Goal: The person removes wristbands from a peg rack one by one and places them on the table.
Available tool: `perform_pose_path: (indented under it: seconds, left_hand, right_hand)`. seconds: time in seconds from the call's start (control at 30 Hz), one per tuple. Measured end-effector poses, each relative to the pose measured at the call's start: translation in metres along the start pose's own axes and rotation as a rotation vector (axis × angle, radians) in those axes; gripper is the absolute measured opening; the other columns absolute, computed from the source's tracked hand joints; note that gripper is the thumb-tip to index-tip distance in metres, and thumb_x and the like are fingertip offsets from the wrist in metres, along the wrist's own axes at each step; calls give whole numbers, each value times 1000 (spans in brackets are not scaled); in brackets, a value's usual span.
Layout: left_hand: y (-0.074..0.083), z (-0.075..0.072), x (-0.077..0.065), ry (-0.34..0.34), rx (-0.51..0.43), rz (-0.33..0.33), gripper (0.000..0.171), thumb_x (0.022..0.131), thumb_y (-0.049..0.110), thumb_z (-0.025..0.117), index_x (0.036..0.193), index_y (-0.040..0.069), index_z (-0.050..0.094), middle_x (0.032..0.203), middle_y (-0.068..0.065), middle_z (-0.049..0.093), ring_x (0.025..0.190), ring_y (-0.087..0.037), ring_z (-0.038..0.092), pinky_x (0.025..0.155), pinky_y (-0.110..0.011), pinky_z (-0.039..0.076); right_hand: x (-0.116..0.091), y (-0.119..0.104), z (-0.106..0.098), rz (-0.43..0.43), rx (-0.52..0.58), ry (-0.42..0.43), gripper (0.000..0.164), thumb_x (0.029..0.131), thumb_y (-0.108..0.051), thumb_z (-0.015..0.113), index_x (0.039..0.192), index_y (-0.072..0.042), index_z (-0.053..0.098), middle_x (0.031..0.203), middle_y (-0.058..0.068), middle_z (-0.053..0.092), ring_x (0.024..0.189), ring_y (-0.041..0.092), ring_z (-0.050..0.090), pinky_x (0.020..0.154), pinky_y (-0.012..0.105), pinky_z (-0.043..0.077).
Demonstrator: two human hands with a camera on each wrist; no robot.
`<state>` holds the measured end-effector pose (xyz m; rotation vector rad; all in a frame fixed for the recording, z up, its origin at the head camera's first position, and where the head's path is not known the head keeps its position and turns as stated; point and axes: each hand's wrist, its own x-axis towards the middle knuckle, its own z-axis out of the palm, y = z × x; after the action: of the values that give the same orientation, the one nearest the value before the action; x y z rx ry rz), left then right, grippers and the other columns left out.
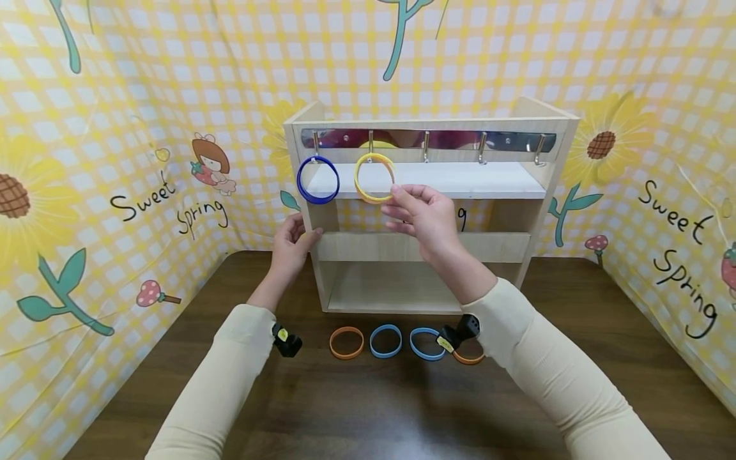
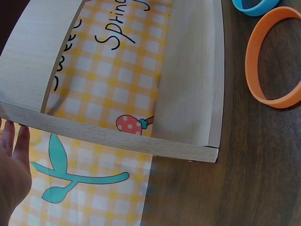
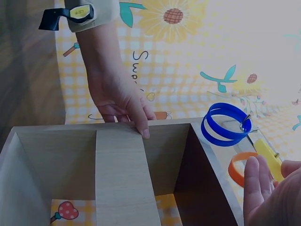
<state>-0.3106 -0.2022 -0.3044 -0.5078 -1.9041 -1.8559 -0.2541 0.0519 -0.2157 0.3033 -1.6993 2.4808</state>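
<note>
My right hand [image 1: 428, 220] pinches the lower right edge of a yellow wristband [image 1: 358, 181] between thumb and fingers, at the second hook from the left. An orange wristband [image 3: 236, 169] is beside the yellow one at that hook. Two dark blue wristbands [image 1: 299, 183] hang together from the leftmost hook. My left hand [image 1: 290, 247] holds the left side panel of the wooden shelf rack [image 1: 422, 247], thumb on the front edge and fingers behind it. In the left wrist view only part of that hand shows, at the panel's outer side.
A metal strip with several hooks [image 1: 427, 147] crosses the rack's top; its three right hooks carry nothing. On the brown table [image 1: 368, 409] before the rack lie an orange wristband [image 1: 347, 356], two light blue wristbands [image 1: 386, 355] and another orange one, partly hidden. Checked cloth [image 1: 489, 57] surrounds the table.
</note>
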Motion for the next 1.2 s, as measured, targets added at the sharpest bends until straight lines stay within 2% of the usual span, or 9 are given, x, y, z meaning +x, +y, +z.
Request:
perform_pose_path:
  seconds: [0.23,0.53,0.83,1.0,1.07,1.2]
  left_hand:
    - [-1,0,-2,-1,-7,-15,34,88,-6,62,121,-8,55,103,3,64,98,-12,60,79,-23,49]
    - [-4,-1,-4,-1,-7,-14,31,88,-5,62,119,-1,59,103,3,64,99,-13,60,78,-23,49]
    - [-4,-2,-5,-9,-8,-13,31,88,-5,61,120,0,58,104,3,64,99,-12,60,78,-23,49]
    - [-1,-2,-4,-6,2,-21,32,89,-4,62,120,-2,57,105,2,63,98,-12,60,78,-23,49]
    - [0,-2,-3,-8,5,-20,33,89,-3,62,121,-3,56,105,2,63,98,-13,60,78,-23,49]
    - [2,-1,-1,-12,14,-19,36,89,-4,61,124,-8,53,105,1,62,98,-12,59,79,-24,49]
  right_hand:
    - [3,-1,5,9,118,-14,18,93,-15,66,102,-1,61,91,13,68,78,18,71,69,32,57]
    - [-2,-2,7,-7,181,-62,14,94,-13,63,102,-1,59,90,12,66,78,18,70,71,32,56]
    - [-20,-3,-4,-9,95,-136,13,97,-14,60,103,-3,58,107,19,64,86,21,70,76,35,56]
    - [-28,5,-14,16,37,-176,13,98,-13,59,103,-1,57,102,17,67,86,20,70,76,36,56]
    - [-31,10,-18,27,17,-194,19,98,-12,58,107,4,56,99,16,68,85,20,70,75,36,56]
    - [-37,20,-26,53,-21,-211,19,98,-13,59,107,4,57,98,17,69,84,21,70,73,36,57]
